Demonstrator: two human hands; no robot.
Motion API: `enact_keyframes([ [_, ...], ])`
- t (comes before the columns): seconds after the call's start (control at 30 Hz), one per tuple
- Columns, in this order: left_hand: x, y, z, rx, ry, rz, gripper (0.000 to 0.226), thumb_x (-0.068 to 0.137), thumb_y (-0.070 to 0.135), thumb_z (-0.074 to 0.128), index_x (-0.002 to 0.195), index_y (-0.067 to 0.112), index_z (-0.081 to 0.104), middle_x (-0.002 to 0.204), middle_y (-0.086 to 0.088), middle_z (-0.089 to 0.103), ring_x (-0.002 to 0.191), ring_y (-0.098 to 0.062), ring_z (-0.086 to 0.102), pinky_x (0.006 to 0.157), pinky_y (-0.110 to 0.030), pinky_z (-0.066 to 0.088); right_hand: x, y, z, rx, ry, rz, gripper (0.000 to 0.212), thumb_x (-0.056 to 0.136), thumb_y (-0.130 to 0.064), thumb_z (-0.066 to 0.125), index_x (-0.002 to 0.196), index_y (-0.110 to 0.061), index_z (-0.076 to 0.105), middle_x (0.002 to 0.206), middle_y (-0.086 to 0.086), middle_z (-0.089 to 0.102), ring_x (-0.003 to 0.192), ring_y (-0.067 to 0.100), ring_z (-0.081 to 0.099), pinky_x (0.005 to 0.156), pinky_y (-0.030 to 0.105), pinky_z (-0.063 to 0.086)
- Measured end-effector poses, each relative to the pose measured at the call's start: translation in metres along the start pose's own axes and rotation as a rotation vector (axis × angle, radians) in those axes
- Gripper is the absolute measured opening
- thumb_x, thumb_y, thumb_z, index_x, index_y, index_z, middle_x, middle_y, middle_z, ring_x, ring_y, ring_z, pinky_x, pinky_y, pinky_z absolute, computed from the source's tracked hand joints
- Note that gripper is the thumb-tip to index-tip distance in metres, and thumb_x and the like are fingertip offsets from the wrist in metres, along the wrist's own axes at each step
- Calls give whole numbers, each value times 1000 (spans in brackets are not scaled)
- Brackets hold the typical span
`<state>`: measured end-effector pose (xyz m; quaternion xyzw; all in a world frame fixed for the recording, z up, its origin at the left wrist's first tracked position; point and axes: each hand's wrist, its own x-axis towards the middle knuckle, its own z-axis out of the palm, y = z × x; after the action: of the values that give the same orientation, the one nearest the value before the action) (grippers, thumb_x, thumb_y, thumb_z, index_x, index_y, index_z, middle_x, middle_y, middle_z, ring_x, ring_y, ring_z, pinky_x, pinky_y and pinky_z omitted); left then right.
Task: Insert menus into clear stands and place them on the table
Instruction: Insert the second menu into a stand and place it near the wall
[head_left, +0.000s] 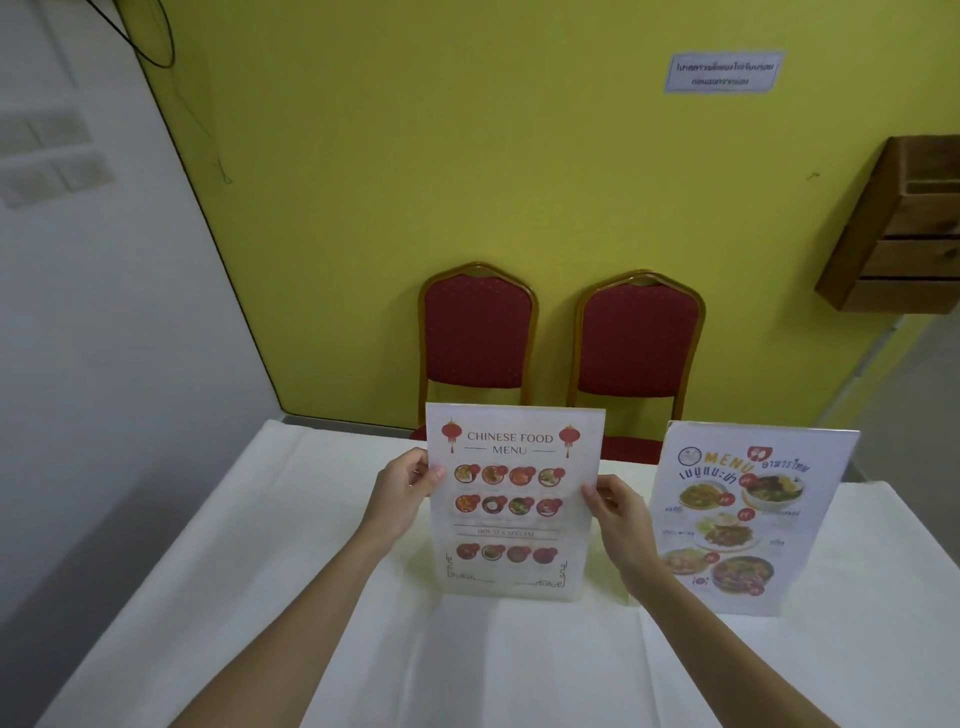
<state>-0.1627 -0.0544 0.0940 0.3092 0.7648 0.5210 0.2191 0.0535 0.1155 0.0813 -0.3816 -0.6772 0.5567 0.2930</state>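
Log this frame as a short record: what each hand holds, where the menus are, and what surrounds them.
left hand: grips left edge of Chinese food menu
right hand: grips its right edge
Chinese food menu: upright, bottom edge at the tablecloth; contact unclear
Thai menu: standing upright in a stand on the table, to the right, untouched
table: white tablecloth
behind table: two red chairs, yellow wall

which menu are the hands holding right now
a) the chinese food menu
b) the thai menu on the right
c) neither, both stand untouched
a: the left hand and right hand grip the side edges of the Chinese food menu, while the Thai menu stands apart to its right on the table.
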Motion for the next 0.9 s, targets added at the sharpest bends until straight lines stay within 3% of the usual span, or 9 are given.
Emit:
enact_keyframes([
  [0.17,7,-1,-43,14,84,3,14,95,18,59,97,6,66,103,-8,75,97,-26,70,89,-51,57,19,-23,34,-6,-96,-35,19,95,-19,54,103,-4,63,97,1,69,88,11,67,60,14,52],
  [0.27,15,-5,-77,33,122,21,14,94,18,60,95,6,66,101,-8,75,97,-28,70,89,-53,56,32,-36,64,11,-147,-49,18,95,-16,54,107,-4,61,104,9,69,95,25,67,73,30,56],
  [0.33,21,-11,-102,42,139,29,12,94,19,60,94,8,66,100,-7,75,96,-28,70,89,-54,56,39,-44,88,7,-191,-64,18,95,-18,54,106,-5,61,105,10,70,96,28,68,80,42,58],
  [0.4,30,-20,-131,35,150,28,11,94,20,60,92,11,66,101,-6,75,97,-26,71,89,-54,56,44,-53,118,2,-222,-83,18,95,-22,54,101,-7,62,103,8,72,95,27,69,83,46,57],
  [0.7,87,-55,-250,44,142,14,12,95,16,60,91,5,64,103,-12,74,98,-30,70,90,-53,56,76,-75,257,-17,-202,-42,17,95,-21,55,98,-9,65,103,4,72,96,22,68,88,44,56],
  [0.8,111,-67,-281,74,120,7,16,95,18,59,94,3,64,105,-9,74,98,-25,71,90,-51,56,87,-82,293,-24,-183,-40,15,94,-23,55,97,-12,65,101,1,72,95,21,68,86,40,57],
  [0.9,134,-78,-302,98,89,1,12,95,21,58,90,12,64,102,-5,74,96,-22,71,89,-50,57,97,-85,320,-25,-155,-29,11,95,-20,54,96,-14,63,96,-3,70,90,16,67,78,32,55],
])
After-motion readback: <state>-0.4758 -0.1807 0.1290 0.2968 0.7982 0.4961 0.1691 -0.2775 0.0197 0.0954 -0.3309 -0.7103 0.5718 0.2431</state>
